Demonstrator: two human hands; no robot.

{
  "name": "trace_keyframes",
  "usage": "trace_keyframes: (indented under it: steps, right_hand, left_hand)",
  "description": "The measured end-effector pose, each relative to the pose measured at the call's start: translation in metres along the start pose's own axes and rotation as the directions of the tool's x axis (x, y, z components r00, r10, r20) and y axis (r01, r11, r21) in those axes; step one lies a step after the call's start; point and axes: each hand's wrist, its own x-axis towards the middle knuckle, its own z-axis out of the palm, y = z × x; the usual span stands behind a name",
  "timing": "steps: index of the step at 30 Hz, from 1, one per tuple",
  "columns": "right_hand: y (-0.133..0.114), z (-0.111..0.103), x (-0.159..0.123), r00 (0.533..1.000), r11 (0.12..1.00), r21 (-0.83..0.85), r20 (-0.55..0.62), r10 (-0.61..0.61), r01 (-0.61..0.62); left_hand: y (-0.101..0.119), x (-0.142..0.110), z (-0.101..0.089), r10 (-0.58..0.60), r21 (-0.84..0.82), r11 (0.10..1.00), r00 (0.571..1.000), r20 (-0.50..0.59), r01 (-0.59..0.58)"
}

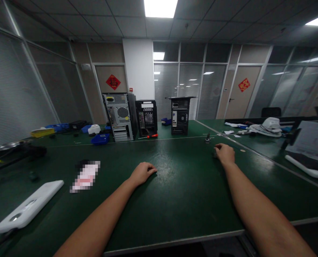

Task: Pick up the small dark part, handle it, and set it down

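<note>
Left hand: (142,172) rests on the green worktop (175,192) at centre frame, fingers curled loosely, holding nothing.
Right hand: (224,154) right of centre, fingers bent down over a small dark thing (too hidden to name).
Computer cases: (118,116) three stand at the far edge, upper centre, back panels showing.
Screwdriver: (151,136) red-handled, lying before the cases.
Writing: red diamond door signs (113,82), unreadable.
White slab: (27,207) lower left.
</note>
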Motion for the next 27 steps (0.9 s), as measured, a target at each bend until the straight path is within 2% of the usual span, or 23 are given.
trace_keyframes:
  steps: [4,10,16,27]
  right_hand:
    - [0.0003,0.0015,0.0006,1.0,1.0,-0.028,0.005,-0.012,0.012]
    - [0.0021,0.0028,-0.0005,0.998,0.998,-0.002,0.017,0.059,-0.059]
    - [-0.0003,0.0012,-0.0016,1.0,0.999,0.031,-0.016,0.024,-0.023]
    - [-0.0038,-0.0024,-0.0035,0.999,0.998,0.052,0.019,0.041,-0.042]
  left_hand:
    - [-0.0011,0.0002,0.0005,0.001,-0.006,1.0,1.0,0.006,-0.001]
    - [-0.0011,-0.0001,0.0,0.008,-0.009,1.0,1.0,0.01,-0.008]
    - [-0.0001,-0.0001,-0.0004,0.001,-0.01,1.0,1.0,0.011,-0.001]
    - [0.0037,-0.0006,-0.0025,-0.017,-0.01,1.0,1.0,0.02,0.017]
